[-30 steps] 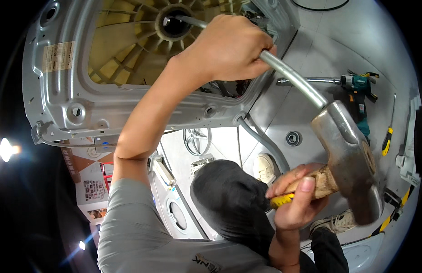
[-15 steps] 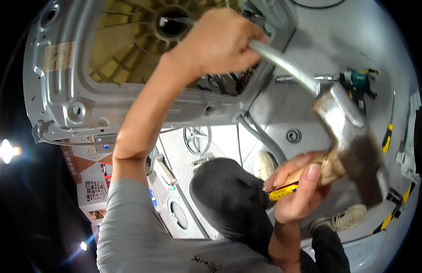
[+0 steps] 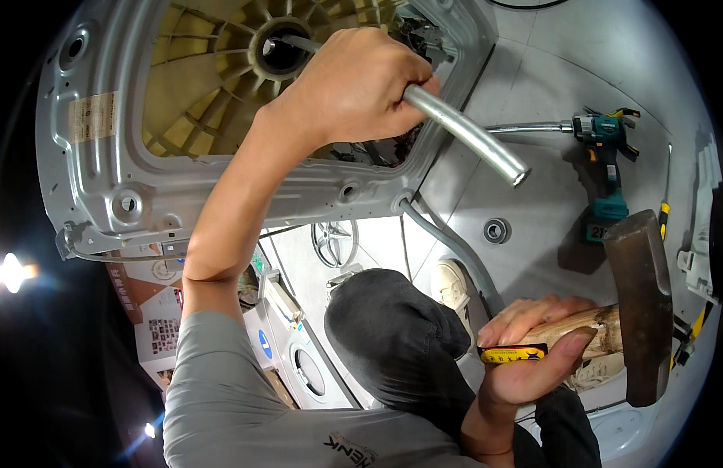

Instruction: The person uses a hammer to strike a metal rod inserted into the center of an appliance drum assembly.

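Observation:
My left hand point(image 3: 369, 86) grips a bent silver metal bar point(image 3: 478, 140). The bar's far part reaches into the dark center hole point(image 3: 277, 56) of a ribbed yellowish plastic tub point(image 3: 190, 86), set in a grey steel cabinet frame point(image 3: 96, 179). Low at the right, my right hand point(image 3: 529, 347) is closed round the wooden handle point(image 3: 591, 331) of a heavy hammer; a yellow label shows on it. The hammer's steel head point(image 3: 642, 308) is apart from the bar's free end, below and right of it.
A teal cordless drill point(image 3: 603, 168) with a long socket extension, a bearing ring point(image 3: 496, 231) and a screwdriver point(image 3: 665, 210) lie right. A grey hose point(image 3: 447, 242) runs from the frame past my knee and shoe. A spoked pulley point(image 3: 334, 243), white appliance and printed carton point(image 3: 143, 320) are beyond.
The hammer head has swung from the bar's end down and to the right, with my right hand moving along. My left hand and the bar have shifted a little left.

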A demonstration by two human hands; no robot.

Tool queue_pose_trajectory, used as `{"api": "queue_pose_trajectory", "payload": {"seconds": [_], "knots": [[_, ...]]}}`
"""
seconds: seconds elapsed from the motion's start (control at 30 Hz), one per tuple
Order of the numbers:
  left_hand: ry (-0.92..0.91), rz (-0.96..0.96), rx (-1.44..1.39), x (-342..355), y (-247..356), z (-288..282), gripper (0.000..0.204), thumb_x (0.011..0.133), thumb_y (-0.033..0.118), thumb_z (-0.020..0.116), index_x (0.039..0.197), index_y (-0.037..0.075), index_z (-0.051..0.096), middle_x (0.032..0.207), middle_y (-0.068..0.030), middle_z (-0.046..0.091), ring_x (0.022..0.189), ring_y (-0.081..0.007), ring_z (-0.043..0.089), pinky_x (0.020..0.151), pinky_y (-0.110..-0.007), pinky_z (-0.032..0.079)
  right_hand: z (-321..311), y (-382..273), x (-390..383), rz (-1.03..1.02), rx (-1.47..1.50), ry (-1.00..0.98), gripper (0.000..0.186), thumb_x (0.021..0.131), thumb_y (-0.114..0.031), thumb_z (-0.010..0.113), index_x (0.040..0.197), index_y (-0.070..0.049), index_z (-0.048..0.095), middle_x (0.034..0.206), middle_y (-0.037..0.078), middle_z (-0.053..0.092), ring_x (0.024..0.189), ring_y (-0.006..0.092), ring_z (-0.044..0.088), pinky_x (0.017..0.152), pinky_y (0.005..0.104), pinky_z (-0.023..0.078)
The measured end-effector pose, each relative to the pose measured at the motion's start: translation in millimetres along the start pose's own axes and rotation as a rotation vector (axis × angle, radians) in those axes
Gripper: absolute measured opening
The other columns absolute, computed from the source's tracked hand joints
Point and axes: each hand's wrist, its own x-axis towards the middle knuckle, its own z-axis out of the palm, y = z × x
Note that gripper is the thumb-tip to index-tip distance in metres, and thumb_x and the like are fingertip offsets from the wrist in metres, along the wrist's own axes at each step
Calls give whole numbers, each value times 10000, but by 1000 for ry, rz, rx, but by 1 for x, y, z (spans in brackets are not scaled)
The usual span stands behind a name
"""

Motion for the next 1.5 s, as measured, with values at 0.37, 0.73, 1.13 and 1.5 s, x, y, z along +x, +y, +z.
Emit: {"api": "queue_pose_trajectory", "payload": {"seconds": [0.37, 0.73, 1.13, 1.5], "knots": [[-32, -8, 3, -2, -5, 4, 268, 772, 110, 539, 545, -1, 451, 502, -134, 393, 473, -325, 412, 471, -403, 335, 1, -1, 3, 40, -2, 0, 396, 945, -451, 342, 902, -58, 364, 506, 58, 397, 334, 144, 345, 332, 236, 371], [-45, -49, 3, -3, -7, 6, 282, 779, 110, 540, 549, -8, 426, 509, -141, 382, 502, -342, 406, 490, -423, 316, -11, -7, 10, 64, -8, 111, 489, 906, -527, 387, 940, -41, 334, 498, 87, 441, 345, 170, 417, 346, 265, 429], [-47, -90, 19, -9, -6, 3, 254, 768, 132, 554, 574, -5, 461, 517, -150, 415, 501, -351, 430, 491, -425, 339, -6, -2, 0, -3, 35, -206, 316, 936, -345, 411, 961, -31, 382, 546, 87, 451, 379, 172, 430, 336, 281, 418], [46, -46, -31, -5, -5, -4, 235, 744, 96, 563, 543, 6, 480, 501, -128, 418, 476, -327, 414, 460, -404, 331, 0, -6, 7, 72, -16, 40, 391, 929, -416, 365, 915, -26, 358, 506, 84, 419, 325, 159, 379, 318, 242, 392]]}}
